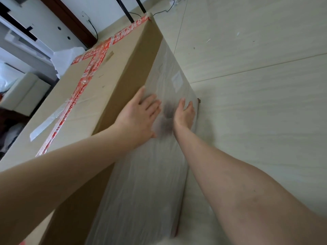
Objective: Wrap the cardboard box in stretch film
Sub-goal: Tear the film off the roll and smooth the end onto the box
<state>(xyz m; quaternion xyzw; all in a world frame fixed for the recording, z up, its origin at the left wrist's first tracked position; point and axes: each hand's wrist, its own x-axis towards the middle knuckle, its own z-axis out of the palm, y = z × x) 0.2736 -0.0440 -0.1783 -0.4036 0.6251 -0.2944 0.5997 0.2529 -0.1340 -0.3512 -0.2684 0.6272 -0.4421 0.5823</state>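
A large cardboard box (113,89) stands on the floor, its top sealed with red printed tape (85,78). Cloudy stretch film (146,183) covers the lower part of its right side; the upper band of that side is bare cardboard. My left hand (139,115) lies flat with straight fingers on the film near its upper edge. My right hand (184,112) presses flat on the film a little lower, close to the box's bottom edge. Both hands hold nothing. No film roll is in view.
Pale tiled floor (256,85) spreads to the right of the box. A white label (177,79) shows under the film. White furniture and foam pieces (67,57) crowd the far left, with a dark wooden door frame (74,20) and black cables (159,12) behind the box.
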